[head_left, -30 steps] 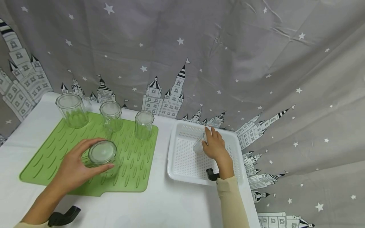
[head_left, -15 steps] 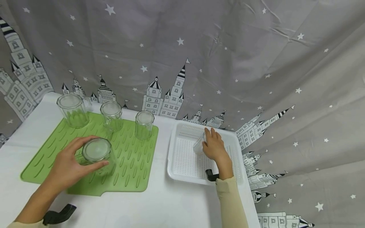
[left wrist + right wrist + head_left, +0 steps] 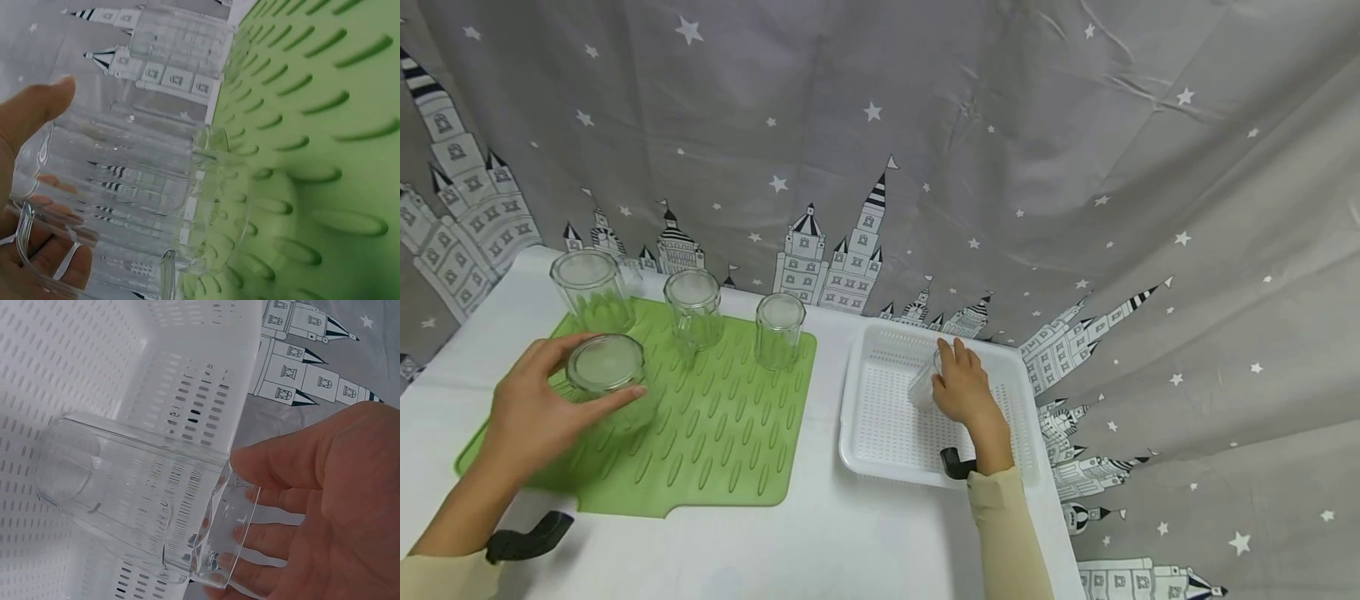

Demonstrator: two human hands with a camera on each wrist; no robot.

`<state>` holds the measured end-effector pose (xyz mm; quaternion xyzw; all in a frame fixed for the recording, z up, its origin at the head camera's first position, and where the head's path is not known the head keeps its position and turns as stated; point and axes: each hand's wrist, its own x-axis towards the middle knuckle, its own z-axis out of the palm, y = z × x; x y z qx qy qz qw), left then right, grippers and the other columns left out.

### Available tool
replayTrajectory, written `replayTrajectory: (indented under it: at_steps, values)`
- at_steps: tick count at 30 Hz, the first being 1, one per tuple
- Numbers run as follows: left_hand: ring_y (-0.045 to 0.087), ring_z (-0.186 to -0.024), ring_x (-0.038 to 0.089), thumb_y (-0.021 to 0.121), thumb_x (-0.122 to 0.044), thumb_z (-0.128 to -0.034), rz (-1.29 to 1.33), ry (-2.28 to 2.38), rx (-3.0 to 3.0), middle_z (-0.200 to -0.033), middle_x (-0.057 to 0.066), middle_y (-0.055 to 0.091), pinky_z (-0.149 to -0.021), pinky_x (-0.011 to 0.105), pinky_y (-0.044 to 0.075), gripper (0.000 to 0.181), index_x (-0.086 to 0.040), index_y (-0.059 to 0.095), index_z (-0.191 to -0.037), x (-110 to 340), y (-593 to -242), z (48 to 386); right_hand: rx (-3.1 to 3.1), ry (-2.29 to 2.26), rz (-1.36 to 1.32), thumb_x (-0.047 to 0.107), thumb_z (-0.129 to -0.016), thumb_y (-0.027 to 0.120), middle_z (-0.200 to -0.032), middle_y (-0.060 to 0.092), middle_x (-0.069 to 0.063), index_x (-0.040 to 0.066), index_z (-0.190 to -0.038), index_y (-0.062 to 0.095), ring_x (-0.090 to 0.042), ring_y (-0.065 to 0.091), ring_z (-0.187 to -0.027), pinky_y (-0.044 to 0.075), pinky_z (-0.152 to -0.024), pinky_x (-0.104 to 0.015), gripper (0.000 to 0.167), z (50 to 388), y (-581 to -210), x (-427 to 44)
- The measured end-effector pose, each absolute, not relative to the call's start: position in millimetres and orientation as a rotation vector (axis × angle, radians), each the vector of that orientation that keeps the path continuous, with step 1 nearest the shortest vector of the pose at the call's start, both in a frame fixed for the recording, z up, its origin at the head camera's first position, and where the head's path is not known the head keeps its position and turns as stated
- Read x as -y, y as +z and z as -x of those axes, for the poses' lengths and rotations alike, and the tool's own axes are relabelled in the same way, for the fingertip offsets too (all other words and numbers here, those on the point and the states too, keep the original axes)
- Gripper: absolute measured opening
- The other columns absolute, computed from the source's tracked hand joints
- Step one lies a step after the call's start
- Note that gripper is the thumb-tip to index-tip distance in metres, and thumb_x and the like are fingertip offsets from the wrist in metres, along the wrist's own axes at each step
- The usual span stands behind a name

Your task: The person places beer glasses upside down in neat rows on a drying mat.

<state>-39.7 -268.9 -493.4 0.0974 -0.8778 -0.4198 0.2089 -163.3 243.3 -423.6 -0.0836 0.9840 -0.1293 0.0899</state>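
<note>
My left hand (image 3: 542,408) grips a clear glass mug (image 3: 606,364), base upward, over the left part of the green ridged mat (image 3: 730,433). In the left wrist view the handle of this mug (image 3: 125,181) shows at the bottom, and its mouth faces the mat; I cannot tell whether the rim touches. On the right, my right hand (image 3: 964,387) holds a clear drinking glass (image 3: 131,481) by its thick base end, thumb on one side and fingers on the other. That glass is tilted, mouth down, inside the white perforated basket (image 3: 887,473).
Upside-down glassware stands along the mat's back edge: a large mug (image 3: 595,292), a smaller mug (image 3: 694,310) and a narrow glass (image 3: 779,332). A grey curtain (image 3: 1000,167) hangs behind the white-covered table (image 3: 760,550).
My left hand has carried its mug leftward and somewhat back over the mat. The right hand and its glass have stayed in the basket, almost unmoved.
</note>
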Motion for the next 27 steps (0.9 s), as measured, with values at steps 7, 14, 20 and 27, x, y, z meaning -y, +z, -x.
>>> replayTrajectory:
  at_steps: [7,14,20,27]
  values:
    - [0.027,-0.114,-0.023,0.101,-0.034,-0.0753,-0.387,-1.214,2.41,-0.131,-0.025,0.047,-0.128,0.046,0.039,0.097,-0.019,0.053,-0.158,281.0,-501.1,46.7,-2.936,-0.379,0.253,0.016,-0.109,0.048,-0.177,0.018,-0.032,0.002,-0.168,0.029,-0.056,0.02,-0.163,0.026,-0.13,-0.076,0.064,162.8,-422.9,-243.6]
    - [0.032,-0.111,-0.02,0.1,-0.033,-0.076,-0.446,-1.242,2.371,-0.121,-0.041,0.037,-0.102,0.01,0.032,0.096,-0.02,0.053,-0.158,285.1,-509.3,55.8,-2.925,-0.385,0.25,0.017,-0.11,0.049,-0.177,0.018,-0.031,0.003,-0.169,0.029,-0.055,0.02,-0.164,0.025,-0.131,-0.076,0.064,161.2,-422.5,-243.4]
    - [0.032,-0.113,-0.022,0.099,-0.028,-0.0772,-0.484,-1.268,2.345,-0.122,-0.04,0.035,-0.112,0.012,0.033,0.094,-0.019,0.053,-0.158,284.4,-516.3,59.4,-2.925,-0.4,0.26,0.018,-0.11,0.05,-0.176,0.019,-0.032,0.002,-0.168,0.03,-0.055,0.021,-0.163,0.026,-0.13,-0.076,0.064,159.4,-420.8,-242.1]
    - [0.029,-0.114,-0.019,0.096,-0.029,-0.082,-0.455,-1.283,2.375,-0.141,-0.01,0.051,-0.122,0.035,0.04,0.094,-0.016,0.048,-0.162,284.3,-519.6,63.4,-2.937,-0.38,0.266,0.017,-0.11,0.051,-0.175,0.02,-0.034,0.0,-0.167,0.031,-0.055,0.023,-0.163,0.028,-0.129,-0.076,0.063,158.0,-418.3,-241.1]
